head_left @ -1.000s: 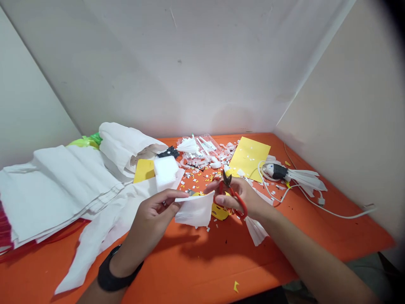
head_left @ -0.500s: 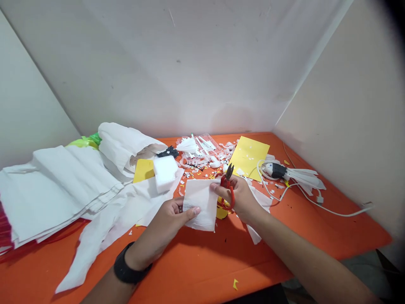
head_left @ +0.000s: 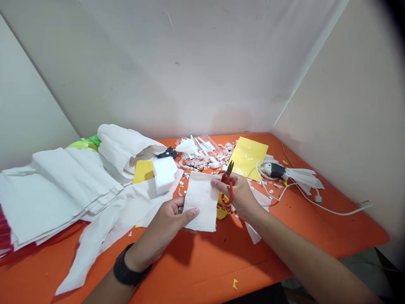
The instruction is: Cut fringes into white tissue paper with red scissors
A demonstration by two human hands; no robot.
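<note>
Between my hands is a small rectangle of white crepe paper [head_left: 201,202], held up above the orange table with fine crinkle lines across it. My left hand [head_left: 172,217] pinches its lower left side, thumb on the front and fingers behind. At the upper right corner, my right hand [head_left: 238,192] presses the paper between thumb and fingers. The same hand also carries small scissors [head_left: 228,185] with red handles and dark blades, which point up and away from the sheet. The fingers of my right hand behind the paper are hidden.
Large white crepe sheets [head_left: 60,181] lie at left beside a white foam block [head_left: 165,174]. Paper scraps and a clear tray of pens [head_left: 202,145] are at the back. A yellow sheet [head_left: 248,156], a white-and-black paper bird [head_left: 278,170] and a white cable [head_left: 341,214] lie at right.
The paper has been drawn more upright and its top edge sits higher, with the crinkles showing more clearly. The scissors have shifted slightly up and left, still in my right hand.
</note>
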